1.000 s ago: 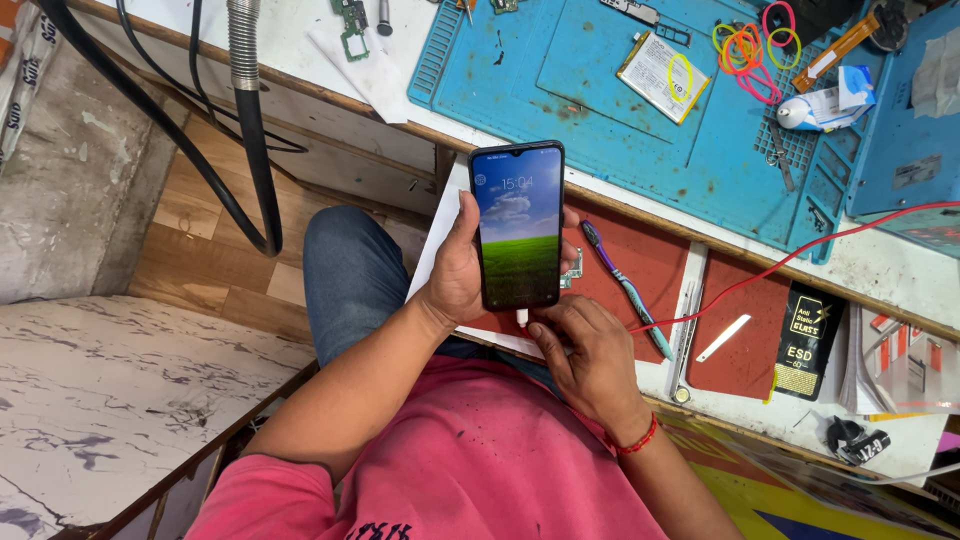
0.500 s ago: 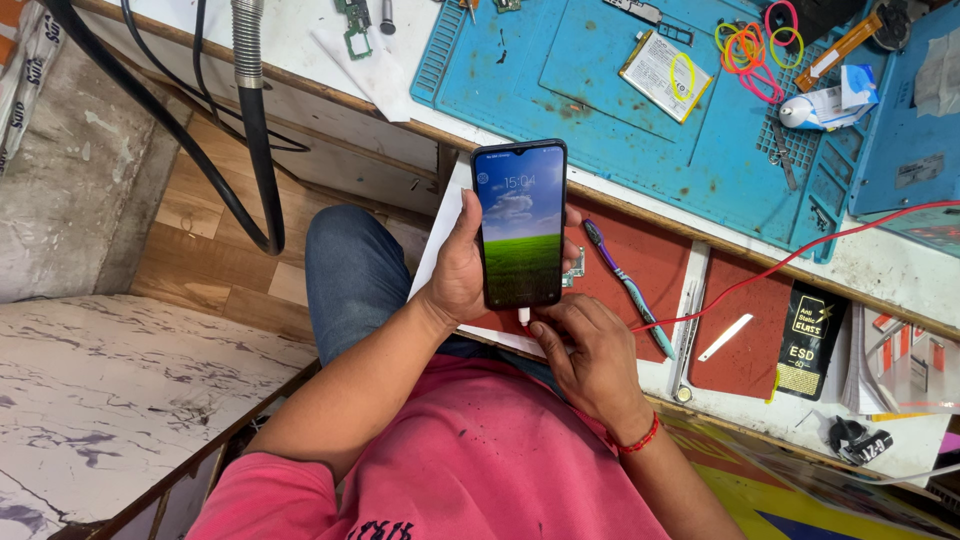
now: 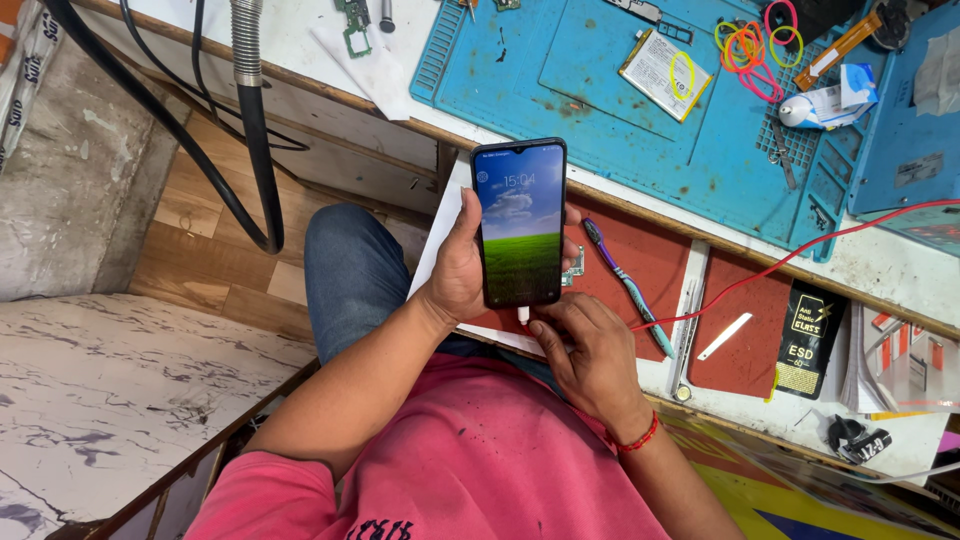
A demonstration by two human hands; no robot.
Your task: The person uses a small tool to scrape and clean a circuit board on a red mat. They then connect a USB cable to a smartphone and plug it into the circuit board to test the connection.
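Observation:
My left hand (image 3: pixel 460 272) grips a dark smartphone (image 3: pixel 520 222) upright over my lap, its screen lit with a picture of sky and green field. My right hand (image 3: pixel 592 345) is just below the phone's bottom edge, fingers pinched on a small white plug (image 3: pixel 523 316) seated at the phone's port. The phone hovers over an open red-lined drawer (image 3: pixel 655 262) under the bench.
A toothbrush (image 3: pixel 630 290), a white strip (image 3: pixel 726 337) and a black packet (image 3: pixel 812 340) lie in the drawer. A red wire (image 3: pixel 800 255) crosses it. On the blue mat (image 3: pixel 610 90) are a battery (image 3: pixel 658 73) and coloured rubber bands (image 3: pixel 748 45). A flexible hose (image 3: pixel 255 120) hangs left.
The phone and both hands stay almost still; the view has shifted only slightly.

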